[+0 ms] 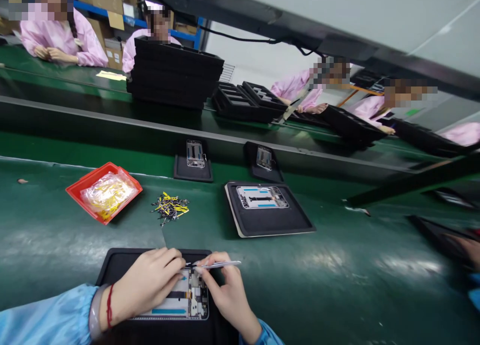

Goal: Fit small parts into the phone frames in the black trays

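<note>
An opened phone body (168, 312) lies on a black tray (123, 265) right in front of me. Its frame shows blue strips and a circuit board at the right end. My left hand (150, 282) rests over the phone's left part, fingers bent and pressed together at its far edge; whatever they pinch is too small to make out. My right hand (227, 290) grips slim tweezers (225, 264) between thumb and fingers, with the tips by the phone's far edge near my left fingertips. Beyond the tray lies a pile of small black-and-yellow parts (169, 207).
A red bin (77, 189) with bagged yellow parts stands at the left. Further phone bodies lie on a large black tray (277, 225) and two smaller pads. Stacked black trays (172, 75) and people in pink line the far bench. Another person's hand (468, 247) shows far right.
</note>
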The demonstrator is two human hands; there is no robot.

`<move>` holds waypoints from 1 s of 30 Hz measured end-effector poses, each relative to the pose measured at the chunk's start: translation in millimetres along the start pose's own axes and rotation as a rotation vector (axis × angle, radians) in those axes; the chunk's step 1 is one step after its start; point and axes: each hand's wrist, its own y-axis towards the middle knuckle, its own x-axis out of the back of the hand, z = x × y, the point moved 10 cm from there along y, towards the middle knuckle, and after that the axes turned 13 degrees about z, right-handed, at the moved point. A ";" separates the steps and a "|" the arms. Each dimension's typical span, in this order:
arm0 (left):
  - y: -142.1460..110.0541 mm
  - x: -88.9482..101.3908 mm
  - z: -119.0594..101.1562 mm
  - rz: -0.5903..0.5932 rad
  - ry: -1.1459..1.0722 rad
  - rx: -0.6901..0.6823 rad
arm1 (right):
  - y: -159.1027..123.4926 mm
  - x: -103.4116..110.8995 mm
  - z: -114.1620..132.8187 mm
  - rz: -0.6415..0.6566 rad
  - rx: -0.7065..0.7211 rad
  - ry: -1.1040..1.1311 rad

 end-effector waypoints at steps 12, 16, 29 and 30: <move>-5.8 -3.9 2.3 -0.067 0.019 -0.027 | -5.5 -10.9 -11.4 -0.008 0.008 0.115; -7.9 -3.2 0.3 -0.074 0.054 -0.033 | -6.1 -15.4 -6.8 0.022 0.031 0.120; -11.8 -13.2 -8.5 0.007 0.190 -0.106 | -5.5 -16.6 3.4 0.032 0.089 0.037; -12.7 -11.8 -10.7 -0.005 0.206 -0.120 | -5.7 -16.4 3.4 0.029 0.090 0.040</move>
